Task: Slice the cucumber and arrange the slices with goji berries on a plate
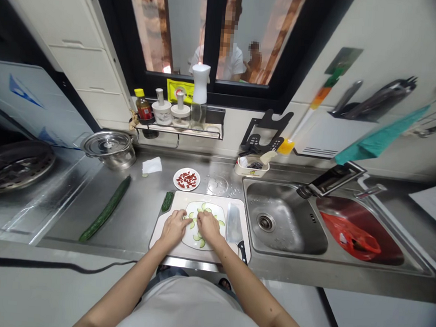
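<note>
My left hand (189, 218) is partly curled, thumb and forefinger close together at the slices on the left of the plate; whether they pinch one I cannot tell. My right hand (201, 216) is bent over the middle of the plate, fingers curled down, and its own knuckles hide whether anything is between the fingertips.

The cucumber slices (200, 238) lie under and around my fingers in groups toward the plate's four sides: left, far, right and near. The curved slices point different ways, the far ones fanned out sideways. My hands cover some, so I can't give a full count.

Both hands are over one square white plate (186, 240), set on one cutting board (158, 233). Just beyond my left hand, at the board's far left corner, is one short cucumber piece (167, 201), its long axis running away from me. Well left of that hand lies one whole cucumber (106, 208), slanting, its near end farther left than its far end. Right of my right hand is one knife (235, 224), blade pointing away, black handle toward me. Beyond my hands sits one small dish (175, 178) of red pieces (187, 180), too many and small to count. Farther right are two sink basins (285, 213), the right one holding one red bag (350, 237).
</note>
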Demonstrator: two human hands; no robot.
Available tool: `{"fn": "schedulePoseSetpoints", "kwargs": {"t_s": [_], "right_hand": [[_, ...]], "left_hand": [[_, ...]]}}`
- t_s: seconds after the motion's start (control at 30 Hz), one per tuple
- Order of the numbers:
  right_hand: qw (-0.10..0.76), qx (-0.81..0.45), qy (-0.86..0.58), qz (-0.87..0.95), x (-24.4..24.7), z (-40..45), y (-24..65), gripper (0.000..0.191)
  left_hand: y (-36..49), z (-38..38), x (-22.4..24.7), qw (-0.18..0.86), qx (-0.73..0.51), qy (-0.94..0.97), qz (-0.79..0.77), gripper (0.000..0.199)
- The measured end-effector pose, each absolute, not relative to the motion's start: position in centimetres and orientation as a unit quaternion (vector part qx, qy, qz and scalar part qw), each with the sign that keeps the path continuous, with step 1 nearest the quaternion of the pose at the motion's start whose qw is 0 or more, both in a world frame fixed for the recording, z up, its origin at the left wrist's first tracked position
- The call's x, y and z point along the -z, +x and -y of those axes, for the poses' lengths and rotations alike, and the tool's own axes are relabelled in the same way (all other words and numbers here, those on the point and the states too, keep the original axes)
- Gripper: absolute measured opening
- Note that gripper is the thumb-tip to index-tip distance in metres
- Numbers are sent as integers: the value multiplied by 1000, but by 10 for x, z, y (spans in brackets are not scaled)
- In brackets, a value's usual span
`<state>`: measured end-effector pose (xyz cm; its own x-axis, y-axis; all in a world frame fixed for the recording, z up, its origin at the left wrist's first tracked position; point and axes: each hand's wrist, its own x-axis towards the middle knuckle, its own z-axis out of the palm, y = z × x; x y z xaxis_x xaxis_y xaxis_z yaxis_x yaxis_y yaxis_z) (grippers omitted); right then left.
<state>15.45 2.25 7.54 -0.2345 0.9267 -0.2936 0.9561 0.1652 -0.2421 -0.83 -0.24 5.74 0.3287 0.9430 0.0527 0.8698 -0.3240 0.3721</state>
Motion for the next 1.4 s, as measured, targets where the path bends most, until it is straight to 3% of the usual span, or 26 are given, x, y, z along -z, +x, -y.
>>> {"fn": "schedulePoseSetpoints", "kwargs": {"t_s": [0.93, 1.27, 1.4], "right_hand": [[34, 177, 616, -767, -71, -19, 154, 25], [-126, 196, 613, -755, -83, -13, 169, 25], [-163, 201, 612, -747, -85, -8, 175, 22]], "left_hand": [[4, -2, -49, 136, -113, 790, -587, 26], [1, -57, -44, 182, -362, 559, -723, 33], [-13, -104, -50, 171, -344, 526, -759, 33]]}}
